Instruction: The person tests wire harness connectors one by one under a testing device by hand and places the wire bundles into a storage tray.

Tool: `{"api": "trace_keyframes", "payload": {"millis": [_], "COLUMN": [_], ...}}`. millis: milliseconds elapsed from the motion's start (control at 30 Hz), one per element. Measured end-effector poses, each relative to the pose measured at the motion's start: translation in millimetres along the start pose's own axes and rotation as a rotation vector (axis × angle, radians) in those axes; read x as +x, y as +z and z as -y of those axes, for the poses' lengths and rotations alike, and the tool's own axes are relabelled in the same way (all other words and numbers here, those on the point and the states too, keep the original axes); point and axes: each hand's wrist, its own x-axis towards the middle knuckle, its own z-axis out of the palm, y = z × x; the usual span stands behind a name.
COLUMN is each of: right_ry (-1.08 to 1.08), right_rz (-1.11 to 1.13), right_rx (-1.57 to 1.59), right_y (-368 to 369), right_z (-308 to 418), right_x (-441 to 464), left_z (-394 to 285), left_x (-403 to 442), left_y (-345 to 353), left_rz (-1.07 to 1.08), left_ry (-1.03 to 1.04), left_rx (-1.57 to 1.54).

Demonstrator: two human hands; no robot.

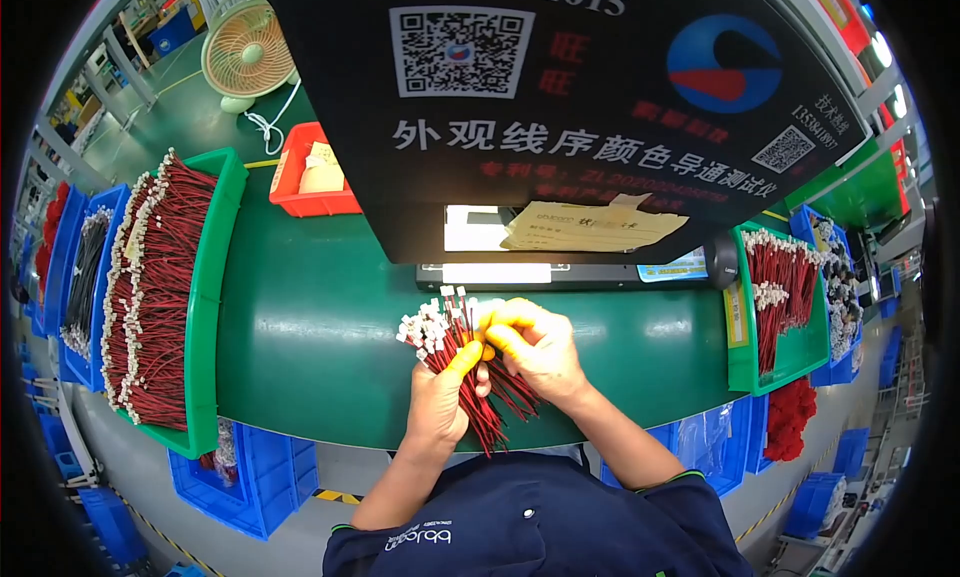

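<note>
My left hand (441, 392) is wrapped around a bundle of red and black connector wires (487, 422), held above the front of the green table. White plug ends (428, 329) fan out at the bundle's top, and the loose wires hang toward my body. Close against the bundle, my right hand (535, 349) pinches at the plug ends, its thumb and forefinger closed near the tops of some wires. Yellow covers sit on fingers of both hands. Exactly which wires lie between the right fingertips is hidden.
A black tester housing (600, 192) with a taped paper tag (595, 225) overhangs the green table (300, 307). Green bins of similar wires stand left (205, 327) and right (738, 352). Behind is a red bin (345, 199); a blue crate (285, 487) sits below the table edge.
</note>
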Motion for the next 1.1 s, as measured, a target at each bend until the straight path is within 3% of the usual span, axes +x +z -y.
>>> {"api": "trace_keyframes", "payload": {"millis": [67, 133, 167, 267, 500, 567, 600, 667, 733, 800, 867, 933, 1000, 1100], "right_ry": [-0.001, 0.367, 0.464, 0.572, 0.553, 0.489, 0.488, 0.069, 0.185, 0.102, 0.388, 0.545, 0.619, 0.635], "right_rz": [0.029, -0.008, -0.016, -0.066, -0.107, -0.016, -0.014, -0.023, 0.04, 0.088, 0.047, -0.035, -0.121, -0.141], "right_rx": [0.133, 0.071, 0.316, 0.568, 0.549, 0.239, 0.239, -0.345, -0.022, -0.204, -0.001, 0.398, 0.607, 0.668], "right_y": [-1, -14, -19, -31, -31, -33, -29, -17, -6, -12, -5, -21, -29, -27], "right_z": [-8, 3, 2, -5, -10, -6, -7, -13, -6, -19, 9, -1, -4, -7], "right_x": [-2, 4, 9, 18, 17, 16, 14, 10, 6, 6, 6, 20, 25, 24], "left_z": [1, 0, -1, -3, -5, -6, -6, -5, -1, 3, 1, 0, -2, -4], "left_x": [1, 0, -1, -1, -3, -4, -3, -3, -3, -3, -2, -2, -3, -3], "left_y": [2, 7, 8, -3, -3, -2, -1, -1, 1, 3, 5, 7, 3, 0], "left_rz": [0.018, -0.12, -0.164, -0.029, -0.007, -0.013, -0.019, -0.012, -0.001, -0.014, -0.061, -0.154, -0.124, 0.012], "left_ry": [0.029, 0.014, 0.014, 0.079, 0.052, 0.025, 0.0, -0.007, -0.021, -0.009, -0.013, -0.031, -0.03, -0.076], "left_rx": [0.004, 0.097, 0.066, 0.015, 0.019, 0.018, 0.016, 0.012, 0.011, -0.009, -0.002, 0.011, 0.031, -0.024]}}
